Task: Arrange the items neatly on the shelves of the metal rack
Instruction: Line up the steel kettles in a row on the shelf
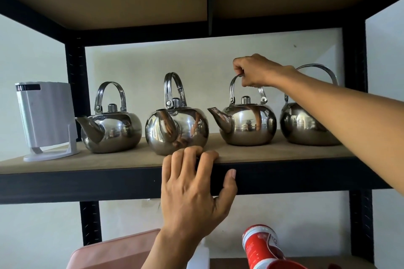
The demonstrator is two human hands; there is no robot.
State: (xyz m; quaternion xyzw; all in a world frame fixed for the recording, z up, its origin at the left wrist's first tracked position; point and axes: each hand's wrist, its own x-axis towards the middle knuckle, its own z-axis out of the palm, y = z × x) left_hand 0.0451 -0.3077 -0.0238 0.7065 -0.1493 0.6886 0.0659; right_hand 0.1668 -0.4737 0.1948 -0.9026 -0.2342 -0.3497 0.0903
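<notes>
kettle 3 (247, 125): third of four steel kettles on the middle shelf, sitting on the board, spout pointing left.
right hand (254, 71): closed round the top of kettle 3's bail handle, fingers wrapped under the bar. Kettle looks still down on the shelf, not lifted.
left hand (192, 183): fingers hooked over the shelf edge (87, 183), thumb on the front rail. Bracing, holding no item.
row: kettle 1 (111, 131) and kettle 3 have spouts left; kettle 2 (177, 131) sits further forward with spout turned toward the viewer; kettle 4 (306, 124) partly hidden behind the right forearm, spout not visible.
step, my read: squaring kettle 3 to the row.
how to do it well: lift only just clear or slide, twist from the handle so the spout matches kettle 1, keep even gaps to 2 and 4.
risk: bail pivots, so the body can swing and clip kettle 4 just beside it.
next likely: kettle 2 needs pushing back and turning.
other: white appliance (46, 118) at far left; red can (262, 247) on the shelf below.
</notes>
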